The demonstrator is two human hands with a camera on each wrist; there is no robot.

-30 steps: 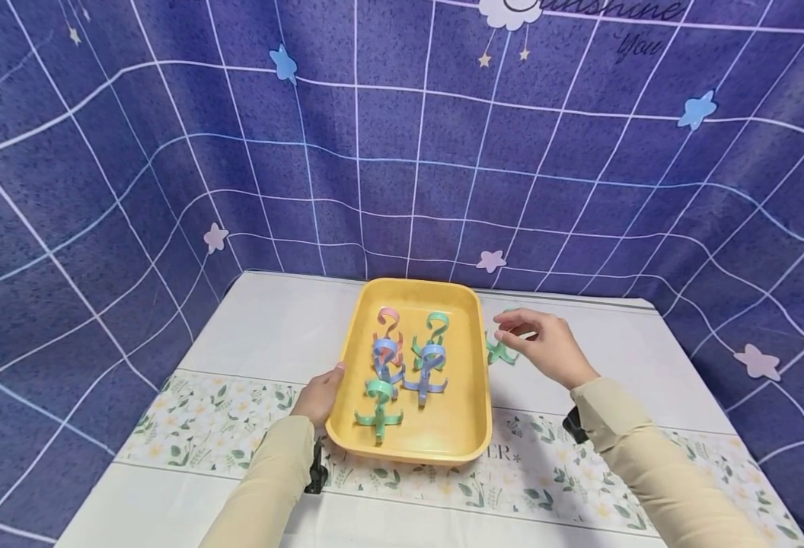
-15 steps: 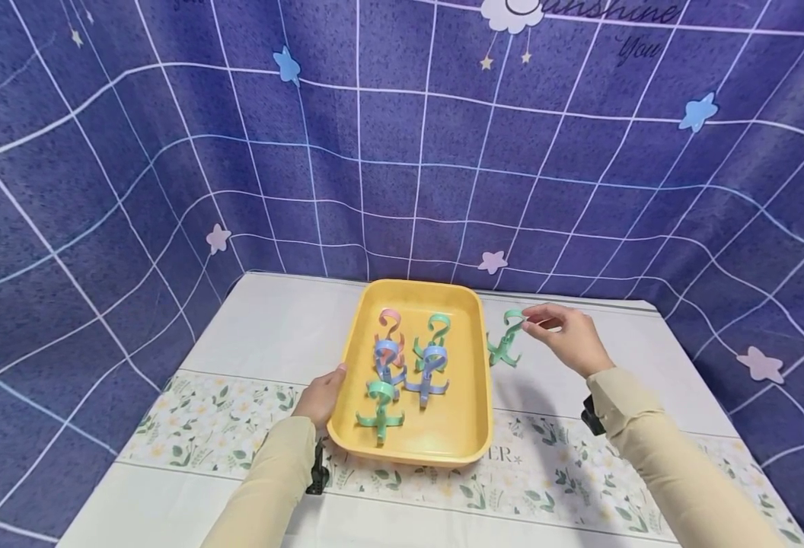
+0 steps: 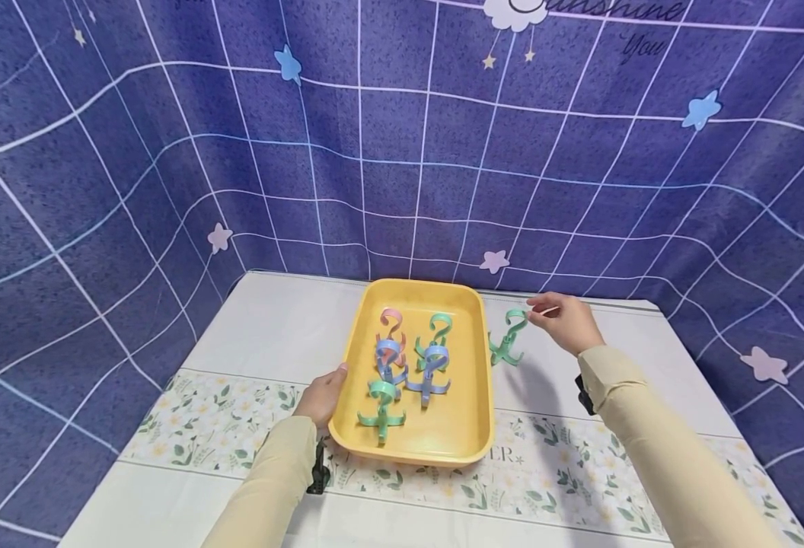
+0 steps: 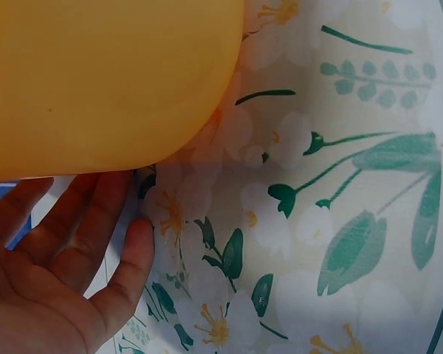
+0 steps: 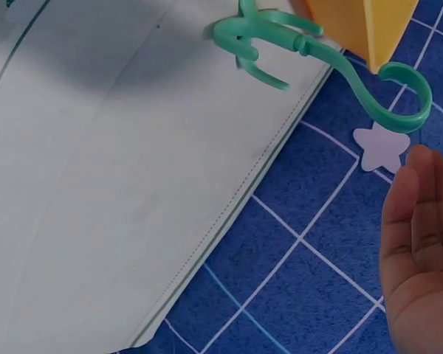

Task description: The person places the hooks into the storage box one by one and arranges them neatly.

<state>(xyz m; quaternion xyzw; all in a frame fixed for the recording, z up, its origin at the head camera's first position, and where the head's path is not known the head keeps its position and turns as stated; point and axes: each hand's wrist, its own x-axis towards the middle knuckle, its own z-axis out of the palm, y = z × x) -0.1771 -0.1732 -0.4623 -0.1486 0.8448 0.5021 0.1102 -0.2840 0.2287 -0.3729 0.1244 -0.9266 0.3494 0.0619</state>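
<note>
My left hand (image 3: 321,396) holds the left rim of a yellow tray (image 3: 487,380). In the left wrist view its fingers reach under the tray's edge, the tips hidden. To the right of the tray a green plastic claw hook (image 3: 509,339) stands on its prongs, its curved top upward. My right hand (image 3: 566,323) is just right of that curve, fingers nearly straight. A small gap parts the fingertips from the hook (image 5: 369,103) in the right wrist view. Inside the tray are more such hooks: pink (image 3: 391,327), blue (image 3: 426,377) and green (image 3: 382,415).
A white table cover (image 3: 292,304) with a floral band (image 3: 224,403) lies under everything. Behind it hangs a blue gridded curtain (image 3: 402,190) with stars. The table's back edge runs close behind the tray.
The green hook came into fuller view beside the tray as my right hand drew back to the right and slightly up, its fingers coming off it. The left hand stayed at the tray.
</note>
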